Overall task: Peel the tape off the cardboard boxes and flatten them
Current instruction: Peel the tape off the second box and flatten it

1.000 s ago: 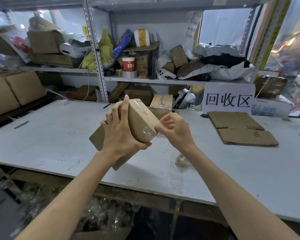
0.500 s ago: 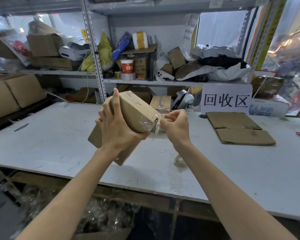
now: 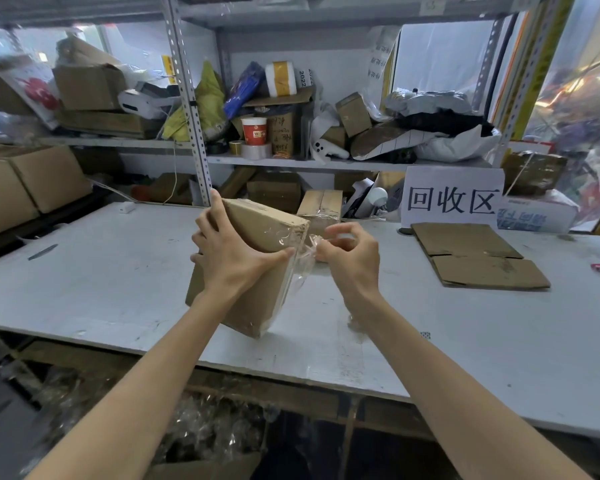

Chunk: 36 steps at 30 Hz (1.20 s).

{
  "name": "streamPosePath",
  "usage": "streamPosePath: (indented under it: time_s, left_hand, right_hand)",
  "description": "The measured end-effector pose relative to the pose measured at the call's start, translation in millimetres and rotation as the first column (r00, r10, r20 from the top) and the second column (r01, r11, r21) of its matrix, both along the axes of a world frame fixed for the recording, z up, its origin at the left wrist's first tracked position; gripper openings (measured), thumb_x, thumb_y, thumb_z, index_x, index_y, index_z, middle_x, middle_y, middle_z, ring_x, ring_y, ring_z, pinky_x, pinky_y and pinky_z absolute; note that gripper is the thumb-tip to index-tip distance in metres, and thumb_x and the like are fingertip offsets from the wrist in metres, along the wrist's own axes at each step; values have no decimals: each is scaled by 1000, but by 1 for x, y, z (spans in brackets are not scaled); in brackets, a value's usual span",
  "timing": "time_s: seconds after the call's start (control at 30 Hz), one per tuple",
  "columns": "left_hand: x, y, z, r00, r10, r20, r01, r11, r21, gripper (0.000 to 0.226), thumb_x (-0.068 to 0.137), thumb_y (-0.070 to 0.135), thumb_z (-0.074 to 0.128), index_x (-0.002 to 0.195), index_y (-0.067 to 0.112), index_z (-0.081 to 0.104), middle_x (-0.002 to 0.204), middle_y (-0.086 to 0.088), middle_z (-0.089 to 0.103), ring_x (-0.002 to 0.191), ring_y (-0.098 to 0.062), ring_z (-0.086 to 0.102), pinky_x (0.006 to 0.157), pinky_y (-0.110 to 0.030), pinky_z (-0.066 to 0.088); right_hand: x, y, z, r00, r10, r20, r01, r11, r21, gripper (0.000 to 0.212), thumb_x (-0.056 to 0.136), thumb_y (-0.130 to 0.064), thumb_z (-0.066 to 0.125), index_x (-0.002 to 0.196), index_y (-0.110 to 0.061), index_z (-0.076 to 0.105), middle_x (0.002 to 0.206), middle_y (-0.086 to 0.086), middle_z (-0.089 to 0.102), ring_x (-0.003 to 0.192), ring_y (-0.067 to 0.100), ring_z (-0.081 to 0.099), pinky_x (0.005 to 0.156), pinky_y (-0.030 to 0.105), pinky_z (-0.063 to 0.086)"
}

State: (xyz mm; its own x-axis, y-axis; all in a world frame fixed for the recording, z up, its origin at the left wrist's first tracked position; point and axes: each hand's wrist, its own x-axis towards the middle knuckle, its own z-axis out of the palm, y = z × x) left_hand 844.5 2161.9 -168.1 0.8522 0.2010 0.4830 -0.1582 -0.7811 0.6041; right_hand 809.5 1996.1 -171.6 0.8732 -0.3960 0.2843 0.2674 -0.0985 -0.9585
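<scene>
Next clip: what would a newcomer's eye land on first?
At centre, over the white table, the left hand holds a tilted cardboard box while the right hand pinches clear tape lifted from its edge. Behind to the right, a white sign stands by flattened cardboard.

Left hand [image 3: 232, 258] in wide grip, right hand [image 3: 352, 263] in pinch

Left hand [image 3: 236, 261] grips tilted box [image 3: 257, 292]; right hand [image 3: 352, 261] pinches tape [image 3: 303, 263]

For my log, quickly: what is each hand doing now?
Left hand: holds the cardboard box.
Right hand: pinches the clear tape.
</scene>
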Motion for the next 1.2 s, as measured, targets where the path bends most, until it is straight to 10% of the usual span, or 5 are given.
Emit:
streamPosePath:
  time_s: [0.27, 0.6, 0.87, 1.07, 1.2]
  left_hand:
    - [3, -2, -17, 991, -40, -124, 44, 998, 34, 152, 34, 94, 59, 153, 29, -10, 150, -8, 17, 134, -37, 28, 103, -64, 32]
    - [6, 8, -36, 971, -66, -229, 76, 996, 35, 154, 30, 94, 57, 151, 30, -12, 141, -4, 15, 129, -34, 25, 100, -57, 36]
    - [11, 2, -34, 970, -59, -234, 70, 997, 41, 153, 33, 93, 58, 154, 28, -9, 144, -7, 18, 130, -34, 28, 101, -55, 38]
    - [11, 0, -37, 978, -45, -206, 48, 999, 8, 152, 41, 83, 75, 154, 27, -10, 145, -9, 17, 131, -35, 26, 103, -57, 35]
    - [7, -11, -35, 982, -38, -185, 52, 996, 72, 152, 39, 88, 69, 153, 27, -11, 142, -8, 17, 128, -37, 27, 103, -60, 36]
  right_hand:
    - [14, 0, -3, 988, 136, -73, -152, 940, -307, 24, 73, -36, 78, 87, -19, 71, 68, -9, 63, 65, 5, 60, 58, 18, 47]
    - [24, 13, -15, 995, 96, -31, -98, 855, -509, 10, 87, -14, 67, 77, -13, 63, 76, -3, 60, 71, 12, 53, 65, 24, 39]
    - [20, -4, -8, 920, 353, 172, -35, 511, -859, 18, 85, 7, 52, 72, -4, 55, 81, 5, 55, 74, 24, 49, 61, 35, 42]
    - [17, -4, -15, 945, -28, 325, 199, 839, -506, 39, 72, -20, 83, 97, -7, 56, 89, 3, 60, 68, 14, 64, 63, 29, 56]
    - [18, 0, -6, 975, 18, 223, 142, 721, -679, 33, 69, -29, 83, 89, -15, 62, 88, -4, 64, 74, 16, 62, 65, 32, 52]
